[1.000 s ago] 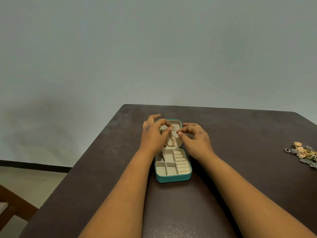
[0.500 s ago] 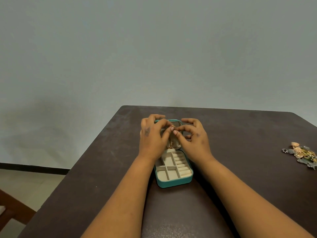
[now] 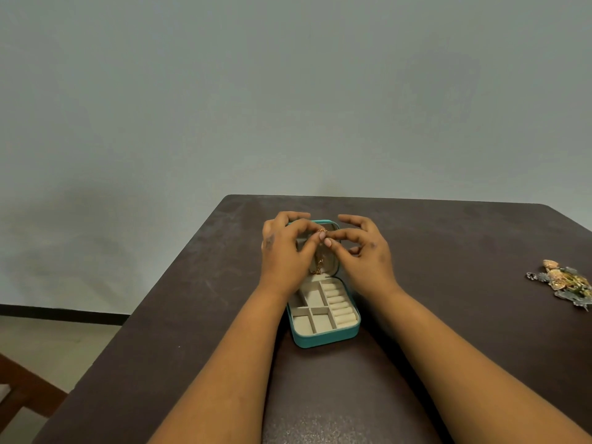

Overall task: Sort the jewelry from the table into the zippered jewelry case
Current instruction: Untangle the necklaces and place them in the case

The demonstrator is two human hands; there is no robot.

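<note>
A teal zippered jewelry case [image 3: 323, 337] lies open on the dark table, its beige compartments and ring rolls showing. Its lid stands up behind them, mostly hidden by my hands. A thin gold chain [image 3: 319, 262] hangs down in front of the lid's lining. My left hand [image 3: 283, 254] and my right hand [image 3: 365, 251] meet at the lid's top edge, fingertips pinching the chain's upper end. My right hand's other fingers are spread.
A heap of jewelry [image 3: 563, 283] with gold, silver and shell-like pieces lies at the table's right edge. The brown table [image 3: 480, 251] ends on the left above a light floor. A wooden chair part [image 3: 19, 389] shows at bottom left.
Both hands have moved up along the lid from its middle to its top edge, carrying the chain's end with them. The view has shifted slightly.
</note>
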